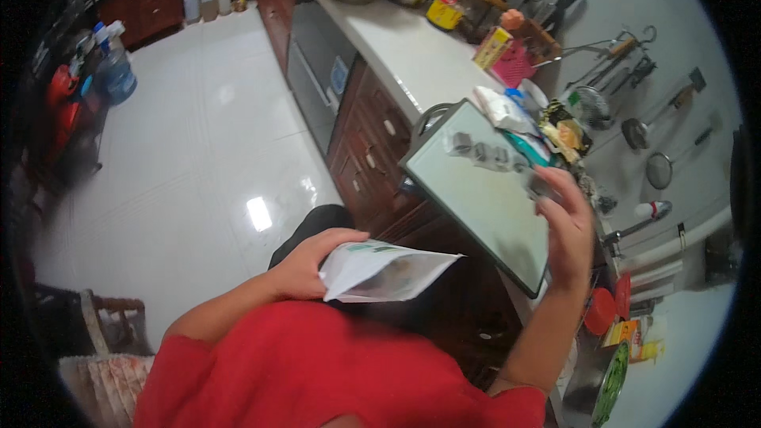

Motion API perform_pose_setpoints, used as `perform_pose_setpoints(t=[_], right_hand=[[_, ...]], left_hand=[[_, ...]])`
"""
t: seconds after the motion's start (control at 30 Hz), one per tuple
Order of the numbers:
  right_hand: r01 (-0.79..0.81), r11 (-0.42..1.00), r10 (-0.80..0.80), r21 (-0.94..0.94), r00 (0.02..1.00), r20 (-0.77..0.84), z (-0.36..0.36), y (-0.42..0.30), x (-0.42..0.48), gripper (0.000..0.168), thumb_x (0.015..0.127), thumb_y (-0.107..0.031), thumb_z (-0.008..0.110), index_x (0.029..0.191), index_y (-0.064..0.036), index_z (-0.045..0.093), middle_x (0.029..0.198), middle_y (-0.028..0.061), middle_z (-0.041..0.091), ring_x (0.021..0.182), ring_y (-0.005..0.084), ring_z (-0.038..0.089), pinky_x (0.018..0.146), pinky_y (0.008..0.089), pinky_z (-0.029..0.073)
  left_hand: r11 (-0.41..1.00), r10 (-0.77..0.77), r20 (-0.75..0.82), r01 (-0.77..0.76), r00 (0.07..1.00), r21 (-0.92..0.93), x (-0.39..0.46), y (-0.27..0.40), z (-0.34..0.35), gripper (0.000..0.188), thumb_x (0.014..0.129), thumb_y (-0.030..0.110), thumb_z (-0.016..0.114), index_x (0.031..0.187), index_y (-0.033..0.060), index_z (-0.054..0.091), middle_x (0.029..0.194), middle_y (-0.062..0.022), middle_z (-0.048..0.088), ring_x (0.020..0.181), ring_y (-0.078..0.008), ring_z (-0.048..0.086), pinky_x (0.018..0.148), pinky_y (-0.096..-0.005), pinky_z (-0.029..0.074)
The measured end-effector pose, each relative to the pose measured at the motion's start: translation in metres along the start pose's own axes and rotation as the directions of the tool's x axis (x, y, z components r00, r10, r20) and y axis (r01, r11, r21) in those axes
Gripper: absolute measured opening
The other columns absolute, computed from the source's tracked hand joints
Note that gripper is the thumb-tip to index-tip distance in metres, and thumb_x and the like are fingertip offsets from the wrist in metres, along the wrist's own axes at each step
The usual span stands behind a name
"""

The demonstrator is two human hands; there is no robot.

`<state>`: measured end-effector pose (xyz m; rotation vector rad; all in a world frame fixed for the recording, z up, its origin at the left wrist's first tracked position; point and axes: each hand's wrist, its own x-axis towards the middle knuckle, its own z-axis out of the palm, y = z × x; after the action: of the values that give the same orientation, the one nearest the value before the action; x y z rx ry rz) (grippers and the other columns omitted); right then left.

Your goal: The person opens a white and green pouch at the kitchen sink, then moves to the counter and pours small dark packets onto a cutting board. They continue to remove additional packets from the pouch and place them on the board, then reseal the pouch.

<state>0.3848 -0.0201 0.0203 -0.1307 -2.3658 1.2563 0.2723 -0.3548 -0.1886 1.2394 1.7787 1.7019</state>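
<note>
My left hand (309, 258) grips a white pouch (368, 276) with green print, held in front of my red shirt. The pouch's mouth gapes towards the right, and its contents are too dim to make out. Over the right end of a pale cutting board (469, 196) with a dark rim, my right hand (565, 214) pinches a small, dark wrapped piece (540, 185), blurred. Several similar wrapped pieces (489, 153) lie in a row along the board's far side.
White and teal plastic bags (511, 116) crowd the board's far edge on the white counter (410, 41). Strainers (659, 169) and other utensils hang on the wall. At lower right stands a metal bowl of greens (612, 386). A wooden chair (98, 324) is at lower left.
</note>
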Motion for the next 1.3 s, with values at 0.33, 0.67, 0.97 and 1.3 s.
perform_pose_setpoints(t=[0.33, 0.67, 0.97, 1.3], right_hand=[[0.464, 0.885, -0.373, -0.031, 0.748, 0.548, 0.047, -0.102, -0.039, 0.036, 0.066, -0.005, 0.078, 0.102, -0.007, 0.075, 0.095, 0.0097, 0.076, 0.083, 0.0276, 0.071, 0.074, 0.0341, 0.052], [0.587, 0.770, -0.425, -0.249, 0.764, 0.486, 0.076, -0.107, -0.036, 0.034, 0.079, -0.021, 0.082, 0.109, -0.012, 0.071, 0.104, 0.0070, 0.069, 0.090, 0.0255, 0.067, 0.073, 0.0379, 0.050], [0.153, 0.926, -0.166, -0.345, 0.986, -0.010, 0.039, 0.030, 0.044, 0.029, 0.085, -0.005, 0.073, 0.113, -0.002, 0.070, 0.102, 0.0110, 0.069, 0.073, 0.0167, 0.063, 0.066, 0.0298, 0.051], [0.173, 0.673, 0.041, -0.720, 0.962, 0.270, 0.088, 0.056, 0.098, 0.056, 0.084, -0.011, 0.067, 0.140, -0.014, 0.058, 0.127, 0.0132, 0.064, 0.111, 0.0353, 0.063, 0.095, 0.0430, 0.052]], left_hand=[[0.993, 0.120, 0.087, -0.121, 0.989, 0.000, 0.010, 0.004, 0.010, 0.082, 0.076, 0.028, 0.088, 0.147, 0.0086, 0.050, 0.150, -0.0151, 0.052, 0.139, -0.0306, 0.050, 0.116, -0.0417, 0.038], [0.992, 0.028, 0.009, -0.027, 1.000, -0.120, -0.003, -0.006, 0.022, 0.076, 0.081, 0.018, 0.086, 0.146, 0.0066, 0.050, 0.141, -0.0115, 0.056, 0.129, -0.0245, 0.055, 0.109, -0.0367, 0.043], [0.969, -0.130, 0.016, 0.130, 0.991, -0.208, -0.005, 0.001, 0.007, 0.056, 0.082, 0.008, 0.083, 0.134, 0.0062, 0.062, 0.128, -0.0077, 0.068, 0.119, -0.0203, 0.062, 0.100, -0.0356, 0.050], [0.953, -0.211, -0.065, 0.191, 0.975, -0.234, -0.011, 0.023, 0.009, 0.076, 0.078, 0.010, 0.090, 0.143, 0.0070, 0.051, 0.136, -0.0061, 0.060, 0.127, -0.0182, 0.056, 0.109, -0.0333, 0.043]])
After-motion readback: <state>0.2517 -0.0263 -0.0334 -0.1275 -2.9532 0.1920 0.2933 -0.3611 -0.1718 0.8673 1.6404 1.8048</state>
